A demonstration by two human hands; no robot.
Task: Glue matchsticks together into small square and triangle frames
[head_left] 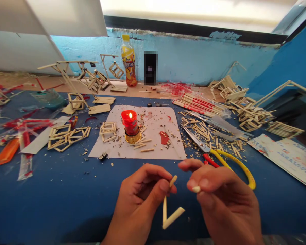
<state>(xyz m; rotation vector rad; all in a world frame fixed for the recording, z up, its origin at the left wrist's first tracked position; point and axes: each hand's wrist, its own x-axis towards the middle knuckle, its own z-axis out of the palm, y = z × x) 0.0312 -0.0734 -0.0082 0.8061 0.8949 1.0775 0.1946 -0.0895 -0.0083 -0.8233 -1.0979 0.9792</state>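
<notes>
My left hand (pixel 142 200) pinches a small frame of joined wooden sticks (pixel 173 217) between thumb and fingers; its lower end hangs down in a V shape. Close by on the right, my right hand (pixel 224 200) holds a short piece of wooden stick (pixel 196 189) between thumb and forefinger, its pale end toward the frame. The two hands are apart. Beyond them a lit red candle (pixel 130 124) stands on a white sheet (pixel 112 153), with cut sticks (pixel 147 150) lying beside it. A small stick cube (pixel 108 131) sits on the sheet's left part.
Scissors (pixel 219 153) with yellow and red handles lie at right, near scattered stick pieces (pixel 201 131). Stick bundles (pixel 201 105) lie behind. Finished stick models (pixel 94 80) stand at back left, more (pixel 250 109) at right. A drink bottle (pixel 129 64) stands by the wall.
</notes>
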